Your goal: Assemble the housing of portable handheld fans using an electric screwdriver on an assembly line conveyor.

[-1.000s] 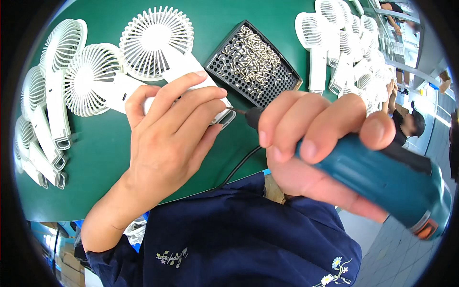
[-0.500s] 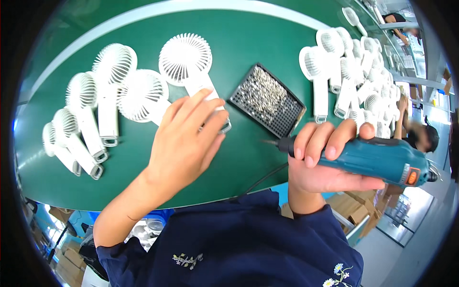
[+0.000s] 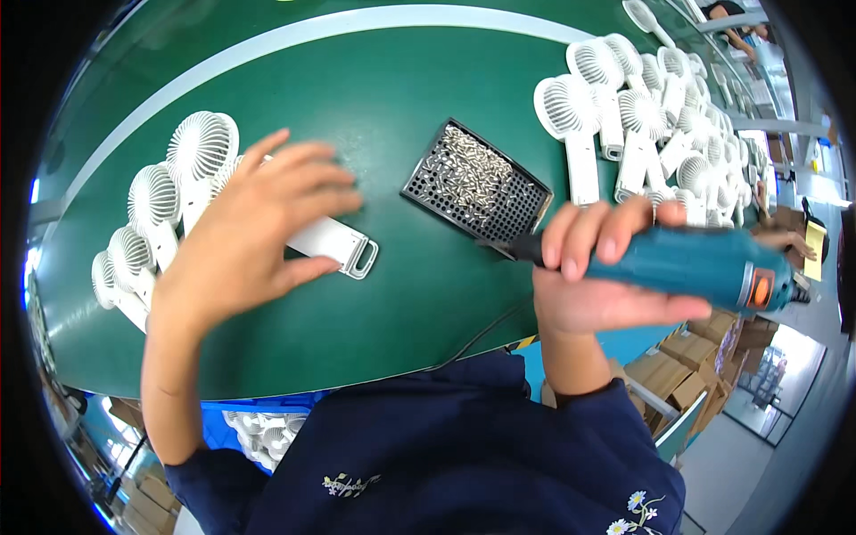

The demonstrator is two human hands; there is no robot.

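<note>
My left hand (image 3: 250, 223), blurred by motion, has its fingers spread above a white handheld fan (image 3: 332, 242). Its thumb lies by the looped end of that fan's handle; whether it touches is hard to tell. The hand covers most of this fan's head. In my right hand (image 3: 593, 285) is a teal electric screwdriver (image 3: 678, 267), held level with the bit pointing left. The bit end is at the lower edge of a black perforated tray (image 3: 526, 201), with many small silver screws (image 3: 473, 174) in it.
More white fans (image 3: 153, 194) lie in a group at the left. A large pile of fans (image 3: 642, 116) spreads over the right side of the green table (image 3: 383, 312). A black cord (image 3: 481, 339) runs over the front edge. Cardboard boxes (image 3: 664, 366) stand beyond it.
My left hand has moved left and its fingers have spread. The fan formerly in the middle of the table no longer shows there. The screwdriver is still in my right hand, its bit slightly further left.
</note>
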